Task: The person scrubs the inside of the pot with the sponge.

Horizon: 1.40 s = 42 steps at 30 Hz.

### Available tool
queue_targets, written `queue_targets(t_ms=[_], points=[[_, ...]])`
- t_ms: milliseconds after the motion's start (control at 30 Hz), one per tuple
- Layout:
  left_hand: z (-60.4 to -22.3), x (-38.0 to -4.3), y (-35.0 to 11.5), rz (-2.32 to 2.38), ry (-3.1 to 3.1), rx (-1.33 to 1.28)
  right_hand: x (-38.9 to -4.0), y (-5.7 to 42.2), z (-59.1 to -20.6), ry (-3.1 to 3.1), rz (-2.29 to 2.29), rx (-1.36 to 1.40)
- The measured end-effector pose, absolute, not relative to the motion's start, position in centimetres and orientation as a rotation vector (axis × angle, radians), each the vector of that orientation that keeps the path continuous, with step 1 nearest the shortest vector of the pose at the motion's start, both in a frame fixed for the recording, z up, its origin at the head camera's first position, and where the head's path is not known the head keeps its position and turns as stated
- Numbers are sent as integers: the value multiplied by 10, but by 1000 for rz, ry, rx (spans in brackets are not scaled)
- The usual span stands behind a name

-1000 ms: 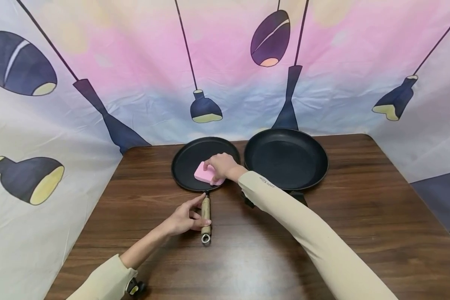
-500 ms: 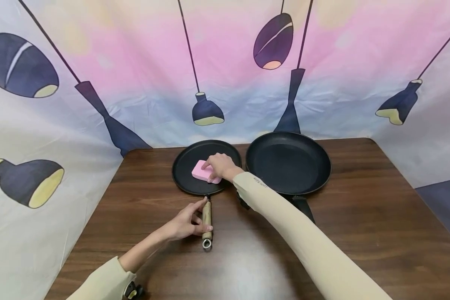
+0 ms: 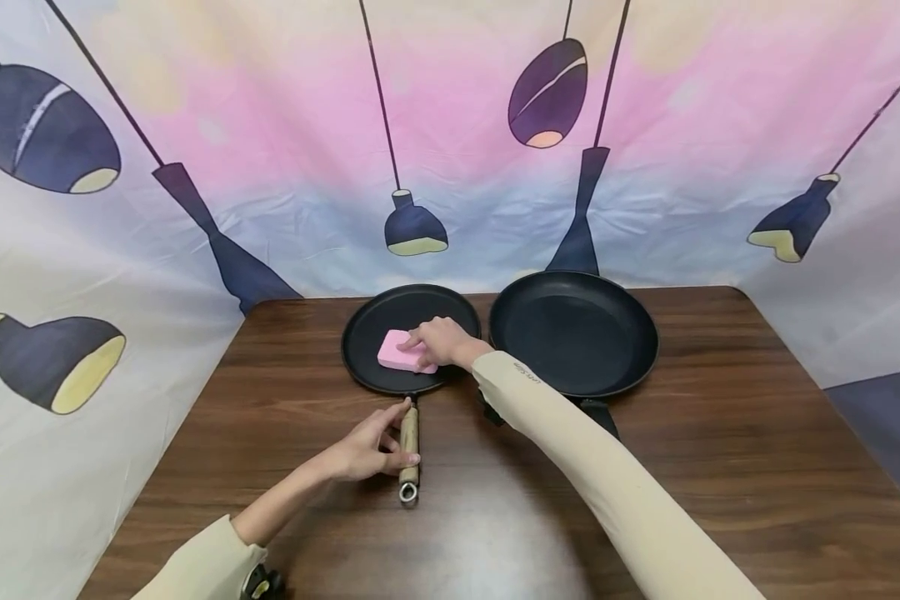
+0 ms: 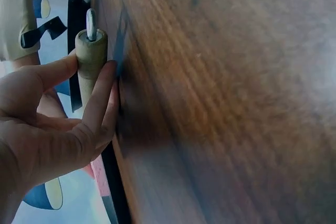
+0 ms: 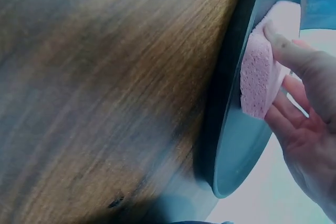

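A flat black pan (image 3: 371, 321) with a low rim lies on the wooden table. Its light wooden handle (image 3: 409, 437) points toward me and ends in a metal ring. My left hand (image 3: 363, 446) grips this handle from the left, thumb and fingers on its sides; the left wrist view shows the handle's end (image 4: 92, 53) between them. In my right hand (image 3: 442, 342) is a pink sponge (image 3: 397, 352), pinched at its edges and lying on the pan's surface. Up close, the sponge (image 5: 256, 77) shows a porous side, with the thumb along one edge.
Right beside the flat pan stands a larger, deeper black frying pan (image 3: 573, 329), its dark handle (image 3: 600, 415) partly behind my right sleeve (image 3: 570, 442). A printed cloth backdrop (image 3: 300, 167) hangs behind the far edge of the table (image 3: 720, 417).
The sponge and my right hand have shifted slightly left across the pan. My left hand keeps its hold on the handle. The whole head view has tilted a little.
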<state>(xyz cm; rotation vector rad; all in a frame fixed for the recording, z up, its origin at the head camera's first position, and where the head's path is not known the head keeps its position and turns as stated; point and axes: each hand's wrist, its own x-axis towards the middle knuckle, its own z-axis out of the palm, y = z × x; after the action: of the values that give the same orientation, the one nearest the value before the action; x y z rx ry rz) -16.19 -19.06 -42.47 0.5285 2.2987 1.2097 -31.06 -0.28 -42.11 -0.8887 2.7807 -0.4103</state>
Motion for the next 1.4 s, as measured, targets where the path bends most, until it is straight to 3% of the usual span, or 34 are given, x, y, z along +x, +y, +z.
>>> queue_targets(t_ms=[400,633,900,1400], points=[[-427,-163,-190,1326,2247,445,-293,6,-413,2639,-468,-996],[-425,-166,-191,1361,2188,408,-299,13,-408,2606,-446,-1012],[-421,-163,-190,1299,2248,428,-308,38,-405,2676,-426,-841],[-424,-164,-191,1302,2298,417,-306,35,-410,2665,-438,-992]])
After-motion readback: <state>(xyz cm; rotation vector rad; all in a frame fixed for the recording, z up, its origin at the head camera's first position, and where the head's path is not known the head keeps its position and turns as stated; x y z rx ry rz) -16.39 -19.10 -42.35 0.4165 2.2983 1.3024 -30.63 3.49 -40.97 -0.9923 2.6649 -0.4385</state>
